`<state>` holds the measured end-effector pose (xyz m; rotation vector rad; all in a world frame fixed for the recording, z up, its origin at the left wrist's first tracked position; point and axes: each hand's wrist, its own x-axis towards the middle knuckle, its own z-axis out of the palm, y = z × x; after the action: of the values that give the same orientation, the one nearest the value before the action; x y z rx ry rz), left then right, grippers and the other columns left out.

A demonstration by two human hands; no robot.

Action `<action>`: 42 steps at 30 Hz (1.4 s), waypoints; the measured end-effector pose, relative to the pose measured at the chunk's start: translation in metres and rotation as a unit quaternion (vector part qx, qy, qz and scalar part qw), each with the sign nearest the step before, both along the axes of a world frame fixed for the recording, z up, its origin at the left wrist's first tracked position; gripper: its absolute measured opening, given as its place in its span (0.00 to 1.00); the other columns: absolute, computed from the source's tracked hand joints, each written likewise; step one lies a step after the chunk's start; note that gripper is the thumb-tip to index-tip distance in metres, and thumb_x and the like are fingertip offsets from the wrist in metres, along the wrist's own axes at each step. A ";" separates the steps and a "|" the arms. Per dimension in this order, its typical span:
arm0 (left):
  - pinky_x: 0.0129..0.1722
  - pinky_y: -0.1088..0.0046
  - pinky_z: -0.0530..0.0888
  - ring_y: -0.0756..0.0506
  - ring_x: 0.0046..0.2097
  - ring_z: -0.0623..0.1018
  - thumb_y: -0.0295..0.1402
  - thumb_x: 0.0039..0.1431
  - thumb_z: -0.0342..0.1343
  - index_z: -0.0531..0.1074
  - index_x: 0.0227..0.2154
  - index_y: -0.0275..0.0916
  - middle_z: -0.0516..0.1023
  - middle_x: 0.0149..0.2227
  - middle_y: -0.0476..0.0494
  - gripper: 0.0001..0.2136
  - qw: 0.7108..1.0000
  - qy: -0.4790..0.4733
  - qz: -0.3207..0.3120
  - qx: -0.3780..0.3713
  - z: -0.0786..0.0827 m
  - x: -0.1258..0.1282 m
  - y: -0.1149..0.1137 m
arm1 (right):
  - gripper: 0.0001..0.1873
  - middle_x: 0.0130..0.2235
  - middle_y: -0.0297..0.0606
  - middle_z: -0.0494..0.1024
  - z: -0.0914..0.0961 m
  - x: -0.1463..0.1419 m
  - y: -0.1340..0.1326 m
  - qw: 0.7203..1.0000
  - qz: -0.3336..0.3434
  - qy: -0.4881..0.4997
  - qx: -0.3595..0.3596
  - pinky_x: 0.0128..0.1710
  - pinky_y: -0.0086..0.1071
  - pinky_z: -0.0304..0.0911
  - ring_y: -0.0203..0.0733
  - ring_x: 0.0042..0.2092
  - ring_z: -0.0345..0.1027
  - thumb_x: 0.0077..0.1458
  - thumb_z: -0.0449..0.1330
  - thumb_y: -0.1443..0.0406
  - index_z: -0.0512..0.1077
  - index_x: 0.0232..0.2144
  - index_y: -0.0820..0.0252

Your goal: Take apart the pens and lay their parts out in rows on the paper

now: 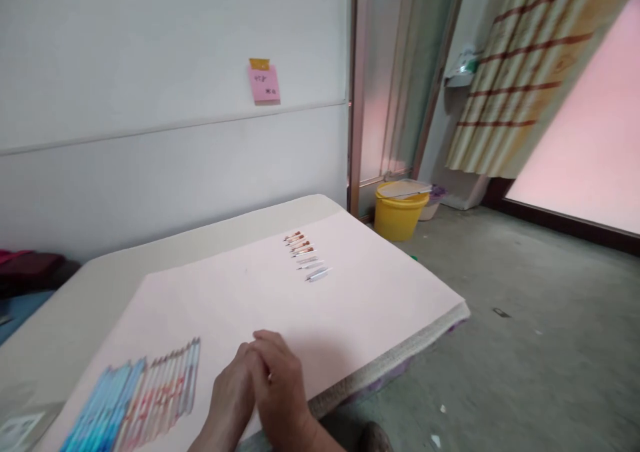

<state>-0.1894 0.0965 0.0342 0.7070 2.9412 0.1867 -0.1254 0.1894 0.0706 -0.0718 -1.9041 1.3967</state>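
Observation:
My left hand (234,384) and my right hand (281,380) are clasped together over the near edge of a pale pink sheet (225,305). The right fingers fold over the left hand, whose own fingers are mostly covered. Both look closed, and no object shows in them. To their left lies a row of pens: blue ones (107,399), then white ones with red patterns (157,395), with a few greyish pens (191,379) at the end. Farther off, a short column of pens holds several with brown-red marks (299,242) and some clear white ones (316,273).
The sheet covers a cream table (115,262) against a white wall. A pink note (264,84) is taped there. Dark red and blue items (33,265) sit at the left edge. On the concrete floor right of the table stands a yellow bucket (399,219).

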 end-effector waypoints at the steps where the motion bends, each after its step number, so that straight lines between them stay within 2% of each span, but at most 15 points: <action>1: 0.31 0.73 0.68 0.46 0.35 0.74 0.31 0.58 0.42 0.70 0.33 0.43 0.73 0.36 0.44 0.10 0.999 0.021 0.003 -0.030 0.003 0.003 -0.012 | 0.14 0.39 0.43 0.76 -0.001 -0.001 -0.001 1.000 0.000 0.008 -0.005 0.43 0.32 0.67 0.39 0.43 0.70 0.50 0.49 0.73 0.73 0.33 0.61; 4: 0.30 0.72 0.66 0.46 0.36 0.75 0.35 0.60 0.40 0.68 0.32 0.42 0.73 0.37 0.43 0.11 0.998 0.022 0.026 -0.054 0.007 0.000 -0.047 | 0.15 0.40 0.43 0.76 -0.010 -0.004 -0.005 1.000 0.014 0.005 0.000 0.45 0.35 0.67 0.39 0.44 0.69 0.50 0.49 0.74 0.73 0.34 0.60; 9: 0.29 0.69 0.65 0.43 0.35 0.75 0.32 0.60 0.37 0.67 0.33 0.40 0.74 0.36 0.40 0.13 0.986 0.032 0.132 -0.093 0.008 -0.033 -0.099 | 0.13 0.43 0.42 0.74 -0.029 -0.005 -0.009 0.997 0.052 -0.060 0.002 0.43 0.34 0.68 0.41 0.44 0.69 0.52 0.49 0.72 0.72 0.36 0.59; 12: 0.30 0.67 0.65 0.41 0.37 0.76 0.29 0.58 0.38 0.68 0.33 0.39 0.75 0.36 0.38 0.13 0.983 0.034 0.155 -0.091 0.007 -0.048 -0.117 | 0.12 0.44 0.43 0.73 -0.038 -0.007 -0.011 0.994 0.066 -0.092 -0.013 0.37 0.31 0.69 0.39 0.40 0.71 0.52 0.50 0.71 0.72 0.36 0.60; 15: 0.30 0.66 0.66 0.40 0.37 0.76 0.28 0.57 0.39 0.70 0.32 0.39 0.75 0.35 0.36 0.13 0.983 0.018 0.160 -0.090 0.005 -0.053 -0.123 | 0.11 0.44 0.44 0.73 -0.042 -0.011 -0.014 0.988 0.080 -0.128 -0.017 0.34 0.30 0.69 0.37 0.35 0.71 0.52 0.50 0.70 0.71 0.36 0.61; 21: 0.33 0.65 0.67 0.39 0.38 0.76 0.32 0.52 0.46 0.71 0.30 0.38 0.76 0.35 0.37 0.09 0.986 -0.018 0.157 -0.054 -0.006 -0.053 -0.118 | 0.11 0.39 0.40 0.75 -0.042 -0.015 -0.022 0.973 0.101 -0.207 -0.022 0.30 0.30 0.66 0.35 0.28 0.70 0.51 0.50 0.70 0.71 0.35 0.60; 26: 0.34 0.64 0.66 0.37 0.39 0.75 0.31 0.50 0.46 0.71 0.28 0.35 0.76 0.34 0.33 0.09 0.983 -0.038 0.180 0.006 -0.016 -0.052 -0.110 | 0.12 0.22 0.36 0.73 -0.043 -0.015 -0.025 0.947 0.123 -0.285 -0.082 0.26 0.30 0.63 0.39 0.26 0.69 0.48 0.52 0.69 0.73 0.34 0.62; 29: 0.30 0.68 0.66 0.41 0.34 0.75 0.32 0.48 0.49 0.70 0.22 0.36 0.76 0.28 0.36 0.07 0.977 -0.074 0.190 0.064 -0.016 -0.054 -0.101 | 0.12 0.23 0.37 0.73 -0.045 -0.017 -0.025 0.918 0.151 -0.324 -0.170 0.24 0.29 0.61 0.38 0.26 0.68 0.45 0.54 0.68 0.74 0.32 0.64; 33: 0.22 0.74 0.63 0.49 0.22 0.70 0.39 0.51 0.47 0.68 0.20 0.37 0.71 0.18 0.46 0.12 0.958 -0.149 0.169 0.176 -0.012 -0.043 -0.078 | 0.12 0.34 0.43 0.75 -0.046 -0.018 -0.023 0.853 0.170 -0.352 -0.346 0.30 0.30 0.63 0.38 0.32 0.70 0.44 0.58 0.64 0.72 0.33 0.65; 34: 0.21 0.74 0.62 0.50 0.20 0.68 0.41 0.52 0.47 0.68 0.21 0.37 0.69 0.17 0.48 0.13 0.941 -0.176 0.170 0.232 -0.012 -0.038 -0.070 | 0.14 0.36 0.43 0.75 -0.047 -0.019 -0.022 0.836 0.170 -0.349 -0.389 0.32 0.30 0.63 0.38 0.33 0.70 0.45 0.59 0.62 0.72 0.34 0.65; 36: 0.19 0.75 0.60 0.51 0.17 0.64 0.43 0.51 0.48 0.67 0.21 0.37 0.66 0.14 0.51 0.14 0.888 -0.231 0.176 0.356 -0.011 -0.024 -0.054 | 0.16 0.35 0.42 0.75 -0.047 -0.020 -0.022 0.811 0.182 -0.325 -0.450 0.34 0.29 0.63 0.37 0.34 0.70 0.47 0.59 0.58 0.71 0.35 0.64; 38: 0.18 0.75 0.58 0.51 0.17 0.63 0.43 0.48 0.52 0.67 0.19 0.37 0.65 0.13 0.51 0.14 0.847 -0.258 0.164 0.435 -0.009 -0.011 -0.039 | 0.15 0.28 0.37 0.73 -0.048 -0.022 -0.021 0.814 0.197 -0.295 -0.461 0.29 0.27 0.60 0.33 0.28 0.67 0.47 0.59 0.58 0.71 0.32 0.64; 40: 0.19 0.75 0.59 0.52 0.17 0.63 0.41 0.48 0.53 0.69 0.19 0.37 0.67 0.14 0.50 0.12 0.849 -0.261 0.123 0.442 -0.005 -0.003 -0.028 | 0.12 0.19 0.31 0.66 -0.048 -0.023 -0.019 0.837 0.182 -0.274 -0.437 0.21 0.24 0.53 0.29 0.20 0.58 0.46 0.60 0.60 0.71 0.29 0.66; 42: 0.19 0.74 0.59 0.52 0.17 0.63 0.39 0.49 0.52 0.71 0.20 0.37 0.68 0.14 0.51 0.11 0.855 -0.268 0.081 0.436 0.000 0.000 -0.023 | 0.10 0.17 0.29 0.63 -0.045 -0.024 -0.016 0.854 0.152 -0.261 -0.424 0.19 0.24 0.49 0.28 0.19 0.54 0.45 0.60 0.63 0.71 0.28 0.67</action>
<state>-0.1892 0.0732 0.0342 0.3599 2.2516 1.5141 -0.1489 0.1730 0.0251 -0.6593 -1.5621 2.5617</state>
